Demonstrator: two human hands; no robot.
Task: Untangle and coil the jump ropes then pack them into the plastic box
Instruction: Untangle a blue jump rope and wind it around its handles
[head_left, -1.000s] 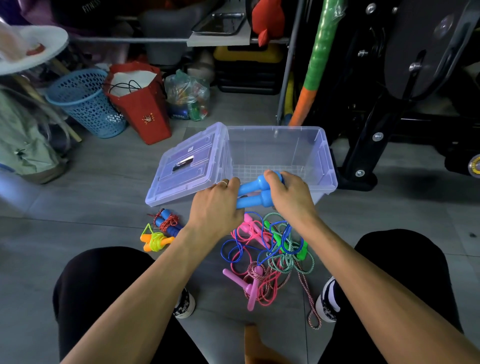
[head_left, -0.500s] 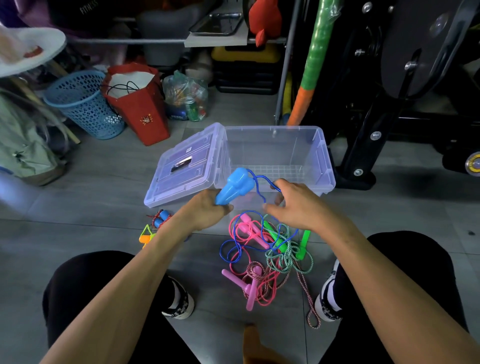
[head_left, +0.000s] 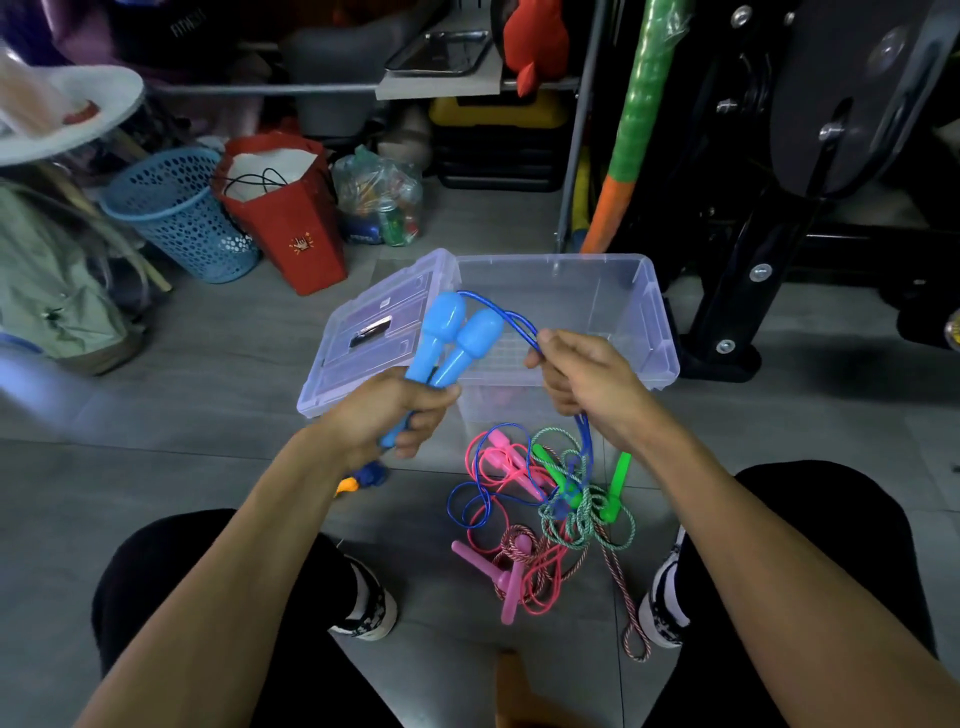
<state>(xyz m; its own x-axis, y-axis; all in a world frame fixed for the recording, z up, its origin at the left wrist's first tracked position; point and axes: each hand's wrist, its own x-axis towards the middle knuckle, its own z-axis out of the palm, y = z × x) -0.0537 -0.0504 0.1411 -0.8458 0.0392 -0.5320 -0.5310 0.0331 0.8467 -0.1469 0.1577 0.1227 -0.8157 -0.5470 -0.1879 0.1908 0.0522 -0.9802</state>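
The blue jump rope (head_left: 511, 325) is up off the floor in front of me: my left hand (head_left: 387, 415) has its fingers clenched around the 2 blue handles (head_left: 452, 343), held side by side with their fat ends pointing up and away, and my right hand (head_left: 579, 379) pinches the blue cord where it arcs over from the handle tops. Below that hand the cord drops down into the tangled pile (head_left: 545, 514) on the floor, where it loops through a pink rope, a green-handled braided rope and a red-and-white braided one. Just beyond my hands sits the plastic box (head_left: 660, 332), open and seemingly with nothing in it, with its lid (head_left: 363, 338) leaning against its left side. I judge the step in hand to be freeing the blue cord and starting its coil. To do it well I would keep the handles locked together as the anchor, let the cord slide through my right fingers rather than yank it, and lift slowly so the loops in the pile fall away instead of cinching into a knot; then lay even loops against the handles. Under my left wrist, an orange and dark blue piece (head_left: 363, 478) peeks out on the floor; I cannot tell what it is.
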